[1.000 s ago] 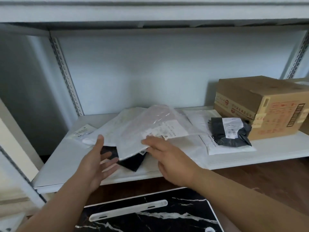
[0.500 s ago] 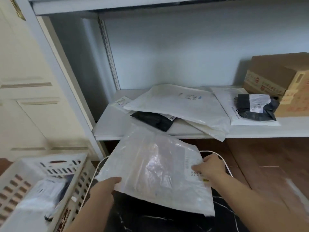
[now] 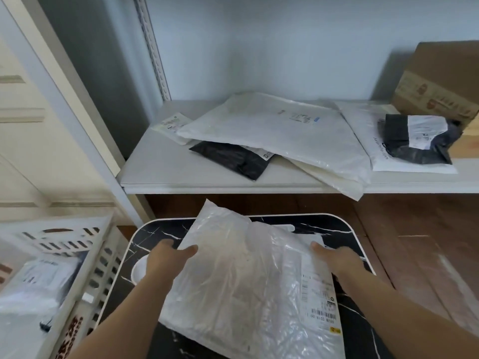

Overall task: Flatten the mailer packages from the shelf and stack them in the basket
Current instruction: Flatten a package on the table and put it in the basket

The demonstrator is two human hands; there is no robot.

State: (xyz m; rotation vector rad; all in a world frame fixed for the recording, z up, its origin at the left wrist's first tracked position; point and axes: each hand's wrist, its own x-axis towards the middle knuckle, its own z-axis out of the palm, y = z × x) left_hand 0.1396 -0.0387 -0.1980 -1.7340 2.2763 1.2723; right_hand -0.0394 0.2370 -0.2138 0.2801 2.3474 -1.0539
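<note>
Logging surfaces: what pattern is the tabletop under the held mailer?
Black with white marble-like veins and a white rim, clearest in the head view.

Both your forearms reach forward from the bottom of the view, bare to the wrist. Your left hand [image 3: 169,257] pinches the left edge of what you hold, thumb on top. Your right hand [image 3: 337,259] grips the right edge, fingers curled under.

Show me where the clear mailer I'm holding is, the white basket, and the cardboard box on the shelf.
clear mailer [image 3: 243,275], head view, middle of its crinkled plastic face.
white basket [image 3: 103,265], head view, its slotted side wall.
cardboard box [image 3: 445,73], head view, its brown front face.
</note>
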